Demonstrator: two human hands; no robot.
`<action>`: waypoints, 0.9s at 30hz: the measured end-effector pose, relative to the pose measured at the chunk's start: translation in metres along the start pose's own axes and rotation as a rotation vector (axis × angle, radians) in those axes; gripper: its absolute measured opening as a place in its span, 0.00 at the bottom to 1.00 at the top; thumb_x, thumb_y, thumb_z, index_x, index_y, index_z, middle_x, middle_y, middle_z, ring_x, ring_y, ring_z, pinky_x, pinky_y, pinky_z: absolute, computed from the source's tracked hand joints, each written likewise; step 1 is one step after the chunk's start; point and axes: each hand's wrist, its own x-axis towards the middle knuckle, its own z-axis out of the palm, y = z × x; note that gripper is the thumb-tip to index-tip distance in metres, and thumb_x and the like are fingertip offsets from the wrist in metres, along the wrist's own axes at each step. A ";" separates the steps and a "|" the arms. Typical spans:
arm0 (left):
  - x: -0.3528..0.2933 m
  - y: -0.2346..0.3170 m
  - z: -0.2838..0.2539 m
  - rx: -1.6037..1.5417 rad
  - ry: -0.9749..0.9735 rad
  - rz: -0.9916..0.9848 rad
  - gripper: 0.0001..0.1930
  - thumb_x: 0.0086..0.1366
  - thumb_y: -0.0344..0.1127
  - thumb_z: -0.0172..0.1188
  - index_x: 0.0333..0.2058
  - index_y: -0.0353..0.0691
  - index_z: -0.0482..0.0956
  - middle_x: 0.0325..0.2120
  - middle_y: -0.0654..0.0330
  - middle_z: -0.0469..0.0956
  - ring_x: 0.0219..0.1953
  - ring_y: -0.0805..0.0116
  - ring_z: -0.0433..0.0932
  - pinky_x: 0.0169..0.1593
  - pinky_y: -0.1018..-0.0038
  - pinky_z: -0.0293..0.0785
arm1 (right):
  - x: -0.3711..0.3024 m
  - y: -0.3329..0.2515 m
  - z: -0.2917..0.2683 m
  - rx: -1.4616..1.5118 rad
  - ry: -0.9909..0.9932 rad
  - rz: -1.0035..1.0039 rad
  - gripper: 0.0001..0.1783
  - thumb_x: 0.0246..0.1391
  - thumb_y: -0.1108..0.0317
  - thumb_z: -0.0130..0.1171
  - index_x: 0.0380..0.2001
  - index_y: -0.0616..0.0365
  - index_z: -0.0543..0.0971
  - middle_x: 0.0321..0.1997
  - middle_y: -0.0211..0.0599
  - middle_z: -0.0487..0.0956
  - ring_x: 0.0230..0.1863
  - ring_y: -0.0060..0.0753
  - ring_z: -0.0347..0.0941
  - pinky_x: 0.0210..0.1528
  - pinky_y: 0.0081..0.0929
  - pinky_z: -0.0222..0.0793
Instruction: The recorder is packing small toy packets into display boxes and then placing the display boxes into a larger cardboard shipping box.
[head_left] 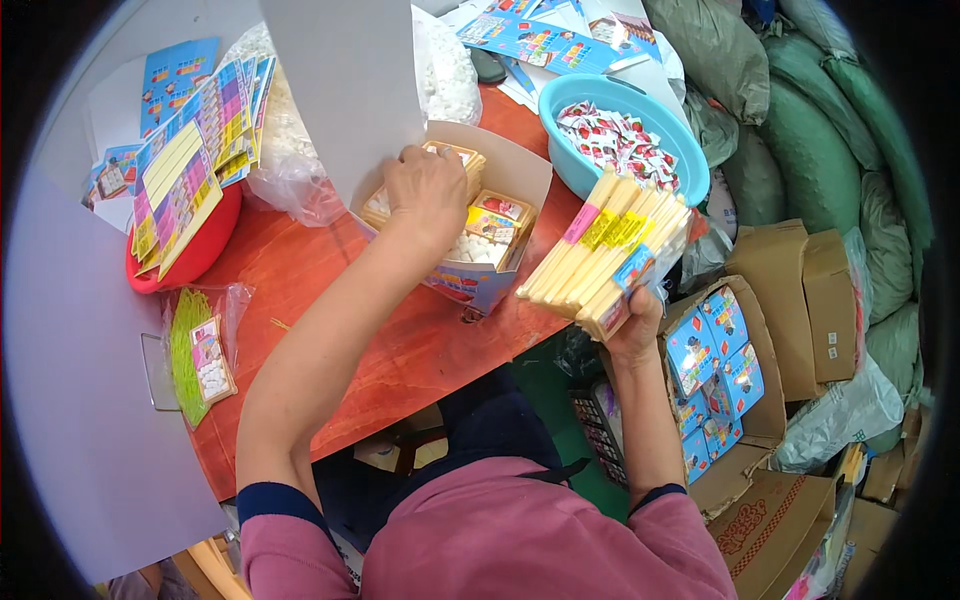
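Note:
My left hand (428,190) reaches into an open white carton (478,285) on the table. Its fingers curl down against wood-framed packs (463,160), their tips partly hidden. Beside that hand, inside the carton, lie a pack with a yellow and picture label (492,222) and loose-looking white pieces (478,248). Off the table's right edge, my right hand (636,328) is closed round the lower end of a thick bundle of pale wooden stick-like pieces (605,245). Pink, yellow and blue bands show on the bundle, which tilts up to the right.
A blue basin (553,150) of small red-and-white packets stands behind the bundle. At left, a red bowl (212,250) holds printed cards, near a bag of green ties (187,345). The carton's white lid (350,80) stands up. Cardboard boxes (775,300) crowd the right floor.

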 end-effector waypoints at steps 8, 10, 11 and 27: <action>-0.001 -0.014 -0.005 -0.073 -0.034 0.046 0.15 0.56 0.39 0.57 0.40 0.37 0.77 0.35 0.56 0.79 0.43 0.58 0.75 0.42 0.66 0.73 | 0.056 -0.008 0.076 -0.134 0.028 -0.075 0.36 0.46 0.61 0.64 0.57 0.59 0.63 0.55 0.36 0.70 0.56 0.35 0.68 0.58 0.35 0.65; -0.003 -0.019 -0.007 -0.091 -0.069 0.080 0.17 0.56 0.40 0.57 0.41 0.37 0.76 0.36 0.54 0.79 0.44 0.57 0.75 0.43 0.65 0.73 | 0.068 0.001 0.087 -0.202 0.055 -0.084 0.35 0.46 0.62 0.64 0.57 0.58 0.63 0.54 0.36 0.71 0.55 0.33 0.69 0.57 0.33 0.66; -0.001 -0.023 -0.007 -0.136 -0.063 0.107 0.19 0.56 0.44 0.58 0.42 0.37 0.74 0.36 0.52 0.78 0.43 0.54 0.75 0.43 0.62 0.73 | 0.073 0.006 0.088 -0.290 0.039 -0.108 0.35 0.46 0.63 0.65 0.56 0.58 0.64 0.53 0.35 0.71 0.54 0.31 0.69 0.55 0.32 0.67; -0.008 -0.064 0.030 -0.582 0.247 0.251 0.09 0.61 0.35 0.52 0.38 0.37 0.72 0.37 0.50 0.73 0.41 0.49 0.73 0.46 0.59 0.68 | 0.077 0.033 0.096 -0.507 0.081 0.087 0.30 0.42 0.66 0.67 0.50 0.63 0.70 0.46 0.37 0.76 0.44 0.28 0.75 0.45 0.28 0.73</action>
